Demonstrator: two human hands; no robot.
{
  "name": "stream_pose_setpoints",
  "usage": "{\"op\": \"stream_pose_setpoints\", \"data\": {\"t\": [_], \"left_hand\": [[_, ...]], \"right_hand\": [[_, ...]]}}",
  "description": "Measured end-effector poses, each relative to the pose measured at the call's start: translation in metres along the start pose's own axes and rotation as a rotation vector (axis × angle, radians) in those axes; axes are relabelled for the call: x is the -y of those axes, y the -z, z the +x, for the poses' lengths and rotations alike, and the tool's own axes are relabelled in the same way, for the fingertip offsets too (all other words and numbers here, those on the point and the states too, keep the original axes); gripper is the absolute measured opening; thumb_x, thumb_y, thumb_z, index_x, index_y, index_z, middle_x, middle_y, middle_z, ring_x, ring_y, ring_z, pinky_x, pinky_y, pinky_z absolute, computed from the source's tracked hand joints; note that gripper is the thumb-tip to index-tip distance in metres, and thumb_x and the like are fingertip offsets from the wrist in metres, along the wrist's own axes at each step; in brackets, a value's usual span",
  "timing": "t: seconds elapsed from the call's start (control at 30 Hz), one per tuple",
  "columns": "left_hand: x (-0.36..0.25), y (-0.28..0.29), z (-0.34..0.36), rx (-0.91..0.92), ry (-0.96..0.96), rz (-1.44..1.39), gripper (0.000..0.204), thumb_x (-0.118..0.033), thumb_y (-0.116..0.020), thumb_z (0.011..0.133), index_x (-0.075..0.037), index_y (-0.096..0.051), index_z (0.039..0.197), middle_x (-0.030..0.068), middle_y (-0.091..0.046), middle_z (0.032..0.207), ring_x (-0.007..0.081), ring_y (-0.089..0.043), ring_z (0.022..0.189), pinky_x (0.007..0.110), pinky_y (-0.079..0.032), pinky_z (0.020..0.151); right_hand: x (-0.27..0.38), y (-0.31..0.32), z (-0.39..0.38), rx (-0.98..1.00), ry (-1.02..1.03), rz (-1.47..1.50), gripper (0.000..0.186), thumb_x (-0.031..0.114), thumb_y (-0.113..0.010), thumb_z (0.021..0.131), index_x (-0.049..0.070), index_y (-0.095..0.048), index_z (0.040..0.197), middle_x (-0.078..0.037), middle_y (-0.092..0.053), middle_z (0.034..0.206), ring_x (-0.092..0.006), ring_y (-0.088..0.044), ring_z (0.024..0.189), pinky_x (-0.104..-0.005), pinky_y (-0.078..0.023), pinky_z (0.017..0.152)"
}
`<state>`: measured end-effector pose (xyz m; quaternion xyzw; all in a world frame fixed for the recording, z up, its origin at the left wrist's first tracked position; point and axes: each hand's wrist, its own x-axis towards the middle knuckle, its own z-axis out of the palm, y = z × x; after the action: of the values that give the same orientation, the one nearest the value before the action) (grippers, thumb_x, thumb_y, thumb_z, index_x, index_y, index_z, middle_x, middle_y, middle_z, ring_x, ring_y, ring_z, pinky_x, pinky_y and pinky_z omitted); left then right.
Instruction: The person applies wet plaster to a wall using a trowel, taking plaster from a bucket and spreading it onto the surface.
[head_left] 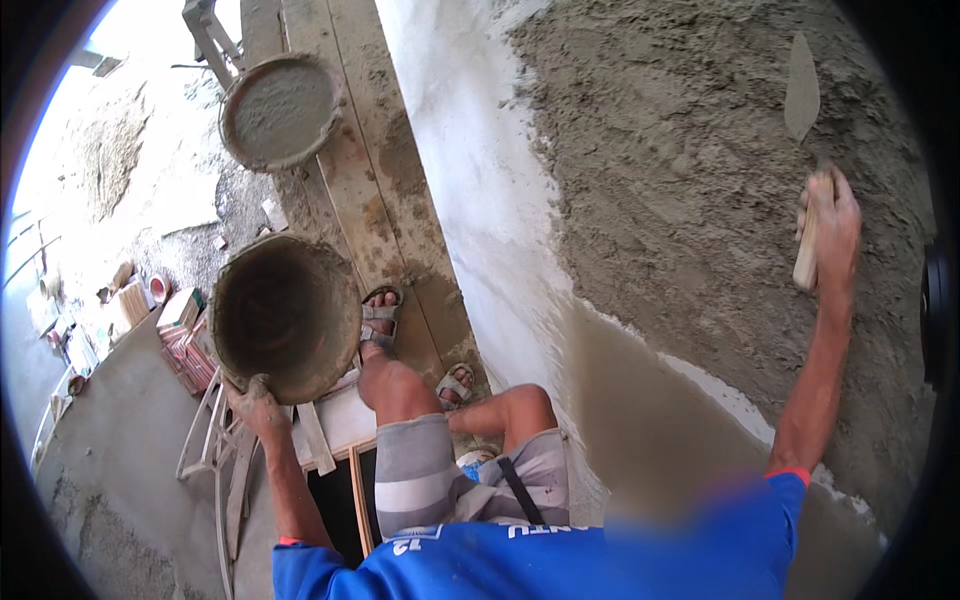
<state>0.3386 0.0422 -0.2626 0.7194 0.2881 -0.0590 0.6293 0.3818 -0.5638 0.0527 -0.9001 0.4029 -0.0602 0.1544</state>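
My left hand (pixel 258 408) grips the near rim of a round, mortar-smeared bowl (pixel 285 315), which is tilted so its dark inside shows; a thin coat of mortar lines it. Out to the right, my right hand (pixel 832 222) is closed round the wooden handle of a pointed trowel (pixel 802 90). The trowel's grey blade points away from me, close against a wall (pixel 660 180) covered in rough wet mortar. I cannot tell whether the blade touches it. Below the rough mortar lies a smoother, darker patch (pixel 640 400), and a white strip runs along its left.
A second pan (pixel 280 112) full of grey mortar rests on the wooden planks (pixel 345 120) where my sandalled feet stand. Down at the left are stacked reddish tiles (pixel 190 345), a wooden frame (pixel 215 450) and a grey floor (pixel 120 480). A sand heap (pixel 105 150) lies farther off.
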Motion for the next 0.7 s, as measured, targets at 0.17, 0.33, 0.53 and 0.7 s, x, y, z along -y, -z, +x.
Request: {"op": "stream_pose_setpoints", "data": {"t": [0.17, 0.33, 0.53, 0.7], "left_hand": [[-0.049, -0.046, -0.030, 0.062, -0.086, 0.070, 0.057, 0.008, -0.052, 0.074, 0.006, -0.046, 0.130, 0.0132, -0.058, 0.118, 0.0214, -0.056, 0.107, 0.032, -0.041, 0.100], [-0.097, -0.105, -0.089, 0.127, 0.023, -0.052, 0.067, -0.002, -0.063, 0.078, 0.004, -0.039, 0.140, 0.0130, -0.053, 0.129, 0.0244, -0.051, 0.119, 0.037, -0.037, 0.106], [-0.050, -0.153, -0.144, 0.071, 0.288, -0.249, 0.066, 0.003, -0.060, 0.072, -0.001, -0.042, 0.136, 0.0098, -0.053, 0.127, 0.0223, -0.052, 0.116, 0.035, -0.038, 0.106], [0.000, -0.149, -0.132, 0.259, 0.275, -0.044, 0.068, 0.005, -0.055, 0.071, 0.000, -0.043, 0.137, 0.0102, -0.055, 0.125, 0.0223, -0.054, 0.113, 0.033, -0.040, 0.103]], "right_hand": [[0.000, -0.047, -0.073, 0.426, -0.379, 0.290, 0.028, 0.004, -0.046, 0.097, 0.005, -0.052, 0.125, -0.012, -0.058, 0.095, -0.0122, -0.056, 0.063, -0.0218, -0.051, 0.045], [-0.120, -0.181, -0.119, 0.536, -0.231, 0.059, 0.048, 0.019, -0.065, 0.090, 0.003, -0.052, 0.133, -0.020, -0.066, 0.104, -0.0202, -0.065, 0.078, -0.0340, -0.055, 0.066], [-0.163, -0.295, -0.069, 0.391, -0.166, 0.037, 0.050, 0.023, -0.070, 0.082, -0.001, -0.057, 0.124, -0.021, -0.069, 0.095, -0.0301, -0.068, 0.089, -0.0406, -0.053, 0.081], [-0.196, -0.278, -0.034, 0.213, -0.151, 0.134, 0.044, 0.023, -0.072, 0.080, 0.000, -0.061, 0.115, -0.022, -0.069, 0.098, -0.0356, -0.068, 0.091, -0.0416, -0.052, 0.081]]}}
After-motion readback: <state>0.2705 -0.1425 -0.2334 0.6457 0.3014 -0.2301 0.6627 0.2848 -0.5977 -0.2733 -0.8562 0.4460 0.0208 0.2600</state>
